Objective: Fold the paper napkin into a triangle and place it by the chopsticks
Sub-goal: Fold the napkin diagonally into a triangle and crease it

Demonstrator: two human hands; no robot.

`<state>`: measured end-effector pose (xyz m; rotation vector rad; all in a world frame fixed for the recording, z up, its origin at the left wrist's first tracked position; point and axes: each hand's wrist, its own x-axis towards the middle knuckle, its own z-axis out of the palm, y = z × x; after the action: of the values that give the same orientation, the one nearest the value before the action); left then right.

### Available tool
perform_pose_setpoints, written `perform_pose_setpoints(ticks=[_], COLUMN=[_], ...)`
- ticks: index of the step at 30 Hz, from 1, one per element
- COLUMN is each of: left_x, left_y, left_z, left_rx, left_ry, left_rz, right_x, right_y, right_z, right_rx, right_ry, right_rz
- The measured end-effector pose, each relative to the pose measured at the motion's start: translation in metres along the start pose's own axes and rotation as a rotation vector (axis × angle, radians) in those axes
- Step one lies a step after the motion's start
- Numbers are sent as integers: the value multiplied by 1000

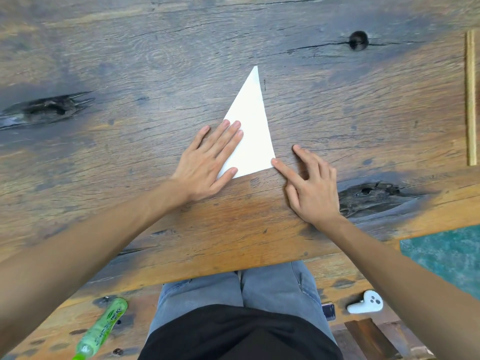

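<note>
Left hand point(207, 159): flat, palm down, fingers spread over the left edge and lower left corner of the napkin point(252, 131); pressing, not gripping. Right hand point(310, 188): released, nothing held, fingers loosely extended, index fingertip touching the napkin's lower right corner, remaining fingers on bare table point(155, 61).

Napkin: already a white triangle, lying flat near the table's centre, long point directed away from the body, short edge nearest the hands. Fold apparently complete; crease pressing judged as the step in hand.

Chopsticks point(471, 100): pale pair at the far right edge of view, parallel, well apart from the napkin. Placement not yet done.

Below the table edge: green bottle point(102, 328) at left, white controller point(365, 302) at right, both clear of the work area.

Risks from here:
- Layers springing open on lifting, if crease insufficiently pressed.
- Misaligned edges, if the left palm slides while the right fingertip pushes the corner.
- Tearing or snagging on rough grain and knots, if dragged rather than lifted.
- Chopsticks nudged out of parallel by careless set-down.
</note>
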<state>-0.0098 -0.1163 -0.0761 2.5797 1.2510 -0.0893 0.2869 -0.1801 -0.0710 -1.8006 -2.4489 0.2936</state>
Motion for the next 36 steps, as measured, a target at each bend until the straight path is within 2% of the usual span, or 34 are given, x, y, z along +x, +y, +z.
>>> perform_pose_setpoints(ticks=[10, 14, 20, 28, 32, 36], left_x=[4, 44, 113, 122, 119, 80], left_y=[4, 9, 5, -2, -2, -1], left_z=[-8, -24, -26, -21, -32, -46], left_rx=[-52, -105, -89, -79, -257, -394], left_ry=[-11, 53, 59, 61, 70, 178], left_rz=[-17, -54, -75, -115, -156, -253], right_x=[-1, -1, -2, -3, -4, -2], right_y=[0, 0, 2, 4, 4, 2], right_z=[2, 3, 6, 8, 7, 2], right_rx=[-33, -36, -25, -27, -16, 32], right_ry=[-11, -1, 21, 31, 36, 18], right_rz=[8, 8, -5, -20, -18, 3])
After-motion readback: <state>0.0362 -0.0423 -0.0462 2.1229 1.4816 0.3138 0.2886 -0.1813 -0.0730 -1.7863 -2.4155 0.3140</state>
